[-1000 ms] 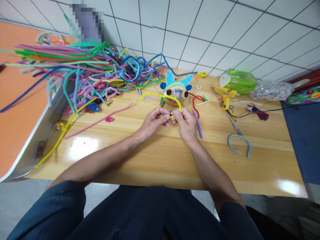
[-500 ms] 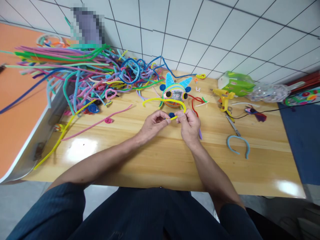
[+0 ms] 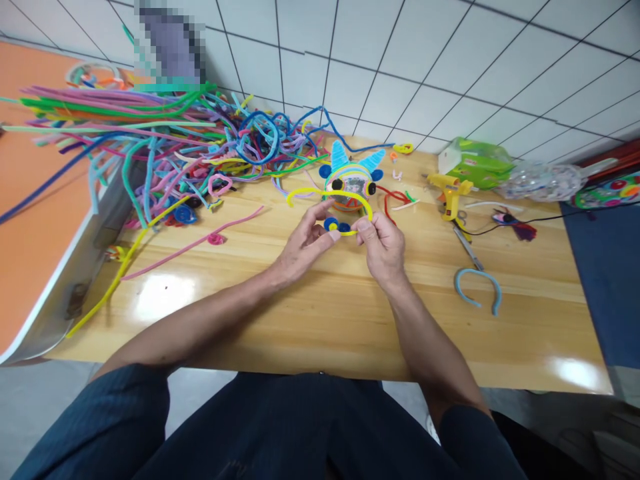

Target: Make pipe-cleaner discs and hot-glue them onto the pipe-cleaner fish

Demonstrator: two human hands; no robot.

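Observation:
My right hand (image 3: 384, 248) pinches a yellow pipe cleaner (image 3: 356, 193), which curves up from the fingers and runs left, with a short end pointing toward my other hand. My left hand (image 3: 304, 243) has thumb and forefinger apart, the thumb tip close to that short end; whether they touch I cannot tell. Just beyond the thumb lie a blue coil with a yellow centre (image 3: 331, 225) and a second dark blue coil (image 3: 344, 227). Behind the hands stands a round pipe-cleaner figure (image 3: 356, 182) with light blue horns and black eyes, partly crossed by the yellow pipe cleaner.
A big heap of coloured pipe cleaners (image 3: 200, 143) covers the left back. On the right are a yellow glue gun (image 3: 451, 193), scissors (image 3: 468, 248), a curved light blue pipe cleaner (image 3: 479, 272) and a green pack (image 3: 475, 159). A pink pipe cleaner (image 3: 195, 247) lies at left.
My left thumb and forefinger have parted from their pinch near the short yellow end, uncovering the blue coils. My right hand has shifted slightly right, still holding the yellow pipe cleaner.

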